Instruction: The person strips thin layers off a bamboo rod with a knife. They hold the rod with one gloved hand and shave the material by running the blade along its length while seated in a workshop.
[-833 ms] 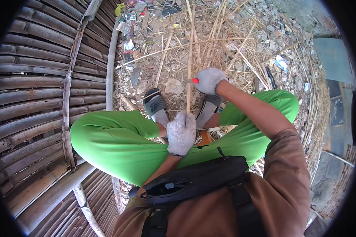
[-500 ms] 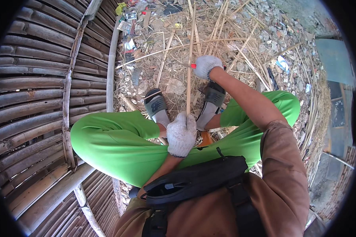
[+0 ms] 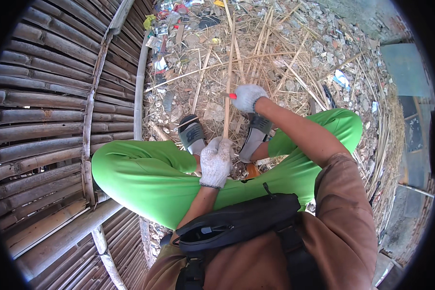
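Observation:
My left hand (image 3: pixel 216 163), in a white knit glove, is closed round the near end of a long pale bamboo strip (image 3: pixel 228 77). The strip runs away from me, between my feet, toward the far debris. My right hand (image 3: pixel 250 98), also gloved, is closed on a small knife with a red handle (image 3: pixel 233 96). Its short blade lies across the strip, partway along; whether it bites into the strip I cannot tell. Most of the knife's handle is hidden in my fist.
A slatted bamboo wall (image 3: pixel 48 111) rises close on my left. My sandalled feet (image 3: pixel 193 133) are on ground strewn with straw, stones and litter. Other bamboo strips (image 3: pixel 302 79) lie beyond and to the right. A black bag (image 3: pixel 241 217) hangs across my front.
My right hand has drawn the knife nearer to me along the bamboo strip. The left hand still grips the near end, having shifted slightly left and tilted.

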`<state>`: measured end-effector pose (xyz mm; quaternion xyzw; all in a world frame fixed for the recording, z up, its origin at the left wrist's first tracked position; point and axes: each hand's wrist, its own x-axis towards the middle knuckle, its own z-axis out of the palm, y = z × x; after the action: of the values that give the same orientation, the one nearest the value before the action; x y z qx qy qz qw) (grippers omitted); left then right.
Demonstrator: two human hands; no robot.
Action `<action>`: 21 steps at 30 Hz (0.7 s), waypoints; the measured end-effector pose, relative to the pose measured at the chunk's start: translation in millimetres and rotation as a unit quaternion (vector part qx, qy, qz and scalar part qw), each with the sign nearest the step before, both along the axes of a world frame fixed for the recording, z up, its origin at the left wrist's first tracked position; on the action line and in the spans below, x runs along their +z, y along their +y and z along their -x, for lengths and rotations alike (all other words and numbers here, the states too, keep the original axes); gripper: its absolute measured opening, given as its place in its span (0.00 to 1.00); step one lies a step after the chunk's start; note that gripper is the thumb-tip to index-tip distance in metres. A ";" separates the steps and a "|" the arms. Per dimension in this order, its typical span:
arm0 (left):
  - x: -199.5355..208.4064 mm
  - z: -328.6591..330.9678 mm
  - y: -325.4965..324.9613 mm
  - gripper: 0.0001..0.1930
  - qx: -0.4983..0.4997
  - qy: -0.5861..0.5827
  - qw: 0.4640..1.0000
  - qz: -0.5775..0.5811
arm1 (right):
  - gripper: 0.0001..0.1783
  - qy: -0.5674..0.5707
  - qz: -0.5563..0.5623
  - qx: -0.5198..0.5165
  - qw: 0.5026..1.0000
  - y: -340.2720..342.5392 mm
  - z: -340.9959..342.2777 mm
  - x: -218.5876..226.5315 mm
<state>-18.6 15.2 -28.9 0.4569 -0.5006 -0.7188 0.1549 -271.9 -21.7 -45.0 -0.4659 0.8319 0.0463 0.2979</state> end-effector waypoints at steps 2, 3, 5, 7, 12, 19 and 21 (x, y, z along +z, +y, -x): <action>1.5 -1.6 -1.5 0.14 0.003 0.009 1.000 -0.030 | 0.23 -0.012 -0.008 0.026 1.000 21.5 -27.0 15.3; 3.3 -3.5 -2.7 0.14 -0.001 0.004 1.000 -0.016 | 0.22 -0.032 -0.016 0.056 0.998 32.5 -44.4 29.2; 0.0 -2.6 -0.8 0.14 -0.013 0.001 1.000 -0.006 | 0.22 -0.049 -0.026 0.079 0.995 41.5 -54.6 48.8; -11.3 -5.8 2.3 0.15 -0.031 -0.019 0.992 0.118 | 0.22 -0.023 -0.035 0.080 0.996 40.5 -58.8 57.8; -9.6 -3.0 9.1 0.13 -0.074 -0.088 0.962 0.248 | 0.22 0.021 -0.002 0.015 1.000 9.3 -6.8 13.2; -12.3 -4.4 2.7 0.13 -0.073 -0.099 0.956 0.267 | 0.24 0.084 0.002 -0.016 0.996 -32.8 39.8 -20.3; -5.4 -6.7 6.8 0.13 -0.068 -0.089 0.957 0.269 | 0.24 0.097 0.019 -0.065 0.993 -38.7 51.5 -28.2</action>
<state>-11.8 22.0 -34.4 0.4256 -0.7171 -0.5226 0.1775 -323.5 -60.4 -73.2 -0.4099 0.8860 0.0559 0.2095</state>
